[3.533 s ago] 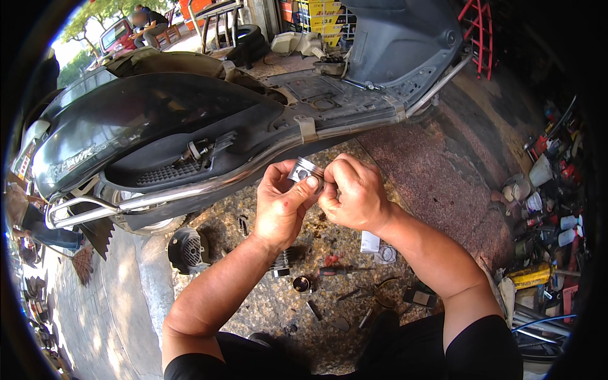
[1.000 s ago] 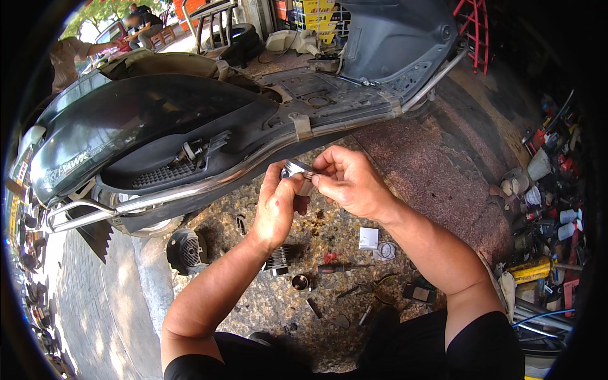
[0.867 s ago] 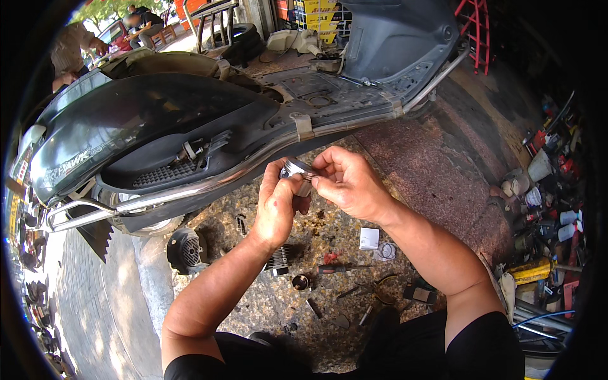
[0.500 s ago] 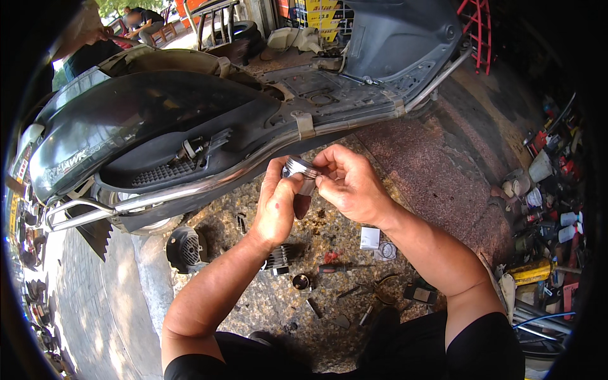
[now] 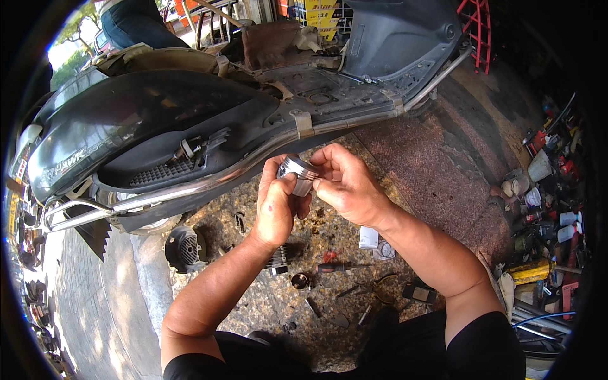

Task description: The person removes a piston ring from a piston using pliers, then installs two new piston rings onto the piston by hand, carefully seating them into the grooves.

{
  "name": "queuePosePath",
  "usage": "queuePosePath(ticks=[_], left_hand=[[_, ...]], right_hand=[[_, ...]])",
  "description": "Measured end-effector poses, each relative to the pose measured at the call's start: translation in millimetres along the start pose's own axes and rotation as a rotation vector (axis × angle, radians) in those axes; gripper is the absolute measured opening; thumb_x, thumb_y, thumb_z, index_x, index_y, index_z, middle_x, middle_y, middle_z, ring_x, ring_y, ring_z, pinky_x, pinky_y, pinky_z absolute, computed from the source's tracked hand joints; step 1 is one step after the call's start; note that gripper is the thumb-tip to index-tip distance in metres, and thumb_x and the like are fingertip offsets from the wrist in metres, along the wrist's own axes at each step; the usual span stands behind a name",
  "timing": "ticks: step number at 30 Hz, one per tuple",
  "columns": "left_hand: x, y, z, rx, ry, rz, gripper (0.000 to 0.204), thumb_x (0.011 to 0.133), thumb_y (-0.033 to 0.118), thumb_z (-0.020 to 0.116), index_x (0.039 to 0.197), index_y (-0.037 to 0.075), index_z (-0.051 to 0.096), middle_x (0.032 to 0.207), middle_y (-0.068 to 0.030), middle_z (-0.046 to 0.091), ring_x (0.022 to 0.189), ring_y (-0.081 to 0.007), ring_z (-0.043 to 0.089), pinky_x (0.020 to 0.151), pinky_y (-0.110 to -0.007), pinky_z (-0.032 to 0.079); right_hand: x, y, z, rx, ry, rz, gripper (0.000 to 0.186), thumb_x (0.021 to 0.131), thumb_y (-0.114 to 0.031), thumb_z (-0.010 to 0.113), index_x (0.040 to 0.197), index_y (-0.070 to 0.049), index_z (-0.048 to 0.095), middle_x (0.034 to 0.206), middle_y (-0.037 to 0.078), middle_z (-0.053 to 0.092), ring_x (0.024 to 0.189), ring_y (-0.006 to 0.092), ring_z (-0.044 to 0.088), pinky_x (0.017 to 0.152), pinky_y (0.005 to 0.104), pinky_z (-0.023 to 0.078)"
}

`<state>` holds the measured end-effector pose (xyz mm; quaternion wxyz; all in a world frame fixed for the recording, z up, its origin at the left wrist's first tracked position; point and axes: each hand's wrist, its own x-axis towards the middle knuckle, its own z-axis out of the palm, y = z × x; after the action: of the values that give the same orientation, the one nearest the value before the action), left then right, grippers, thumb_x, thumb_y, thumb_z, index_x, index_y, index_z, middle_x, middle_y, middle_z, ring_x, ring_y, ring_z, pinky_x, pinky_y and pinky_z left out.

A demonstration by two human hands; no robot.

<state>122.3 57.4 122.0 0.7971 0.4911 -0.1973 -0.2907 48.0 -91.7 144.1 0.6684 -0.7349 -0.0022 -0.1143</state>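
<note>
A silvery piston (image 5: 299, 168) with ring grooves round its upper part is held up before me, tilted. My left hand (image 5: 274, 206) is closed round it, thumb on its near side. At the piston's right edge, the thumb and fingers of my right hand (image 5: 349, 185) pinch against the grooved band. Whether a thin piston ring lies between those fingertips is too small to make out. On the ground below is a finned engine cylinder (image 5: 279, 259), partly behind my left forearm. A small dark round part (image 5: 299, 281) lies near it.
A dark scooter body (image 5: 171, 120) with a metal side rail stretches across beyond my hands. Around me on the ground are a fan cover (image 5: 185, 249), a screwdriver (image 5: 335, 268), a white box (image 5: 368, 238) and pliers (image 5: 384, 290). Clutter lines the right side; a person's trousered leg (image 5: 136, 25) is behind the scooter.
The piston has turned and tilted slightly in my left hand; my right fingers stay at its edge. Behind the scooter, a person has moved right, and a brown sheet now hides the tyres.
</note>
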Motion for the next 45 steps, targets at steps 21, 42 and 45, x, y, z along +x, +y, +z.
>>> queuePosePath(ticks=[21, 42, 45], left_hand=[[-2, 6, 0, -0.173, -0.01, -0.149, 0.036, 0.088, 0.023, 0.047, 0.122, 0.011, 0.042, 0.089, -0.0061, 0.057, 0.063, -0.0146, 0.05, 0.051, -0.03, 0.039], [0, 9, 2, 0.314, 0.05, -0.009, 0.048, 0.087, 0.014, 0.059, 0.128, 0.001, 0.038, 0.084, -0.0068, 0.058, 0.066, -0.0128, 0.055, 0.055, -0.029, 0.047], [3, 6, 0, 0.473, 0.054, 0.017, 0.051, 0.087, 0.019, 0.063, 0.125, -0.004, 0.039, 0.085, -0.0054, 0.06, 0.071, -0.0106, 0.057, 0.06, -0.029, 0.05]], right_hand=[[2, 2, -13, -0.158, -0.091, -0.061, 0.032, 0.088, -0.004, 0.068, 0.115, 0.002, 0.052, 0.105, 0.009, 0.062, 0.098, 0.0149, 0.062, 0.088, 0.0313, 0.052], [3, -3, -19, -0.411, 0.064, -0.446, 0.021, 0.082, 0.004, 0.07, 0.102, -0.001, 0.064, 0.093, 0.009, 0.065, 0.082, 0.0183, 0.067, 0.07, 0.0319, 0.055], [8, -9, -18, -0.61, 0.065, -0.663, 0.023, 0.077, 0.008, 0.07, 0.098, -0.002, 0.07, 0.091, 0.011, 0.063, 0.077, 0.0267, 0.066, 0.065, 0.0353, 0.054]])
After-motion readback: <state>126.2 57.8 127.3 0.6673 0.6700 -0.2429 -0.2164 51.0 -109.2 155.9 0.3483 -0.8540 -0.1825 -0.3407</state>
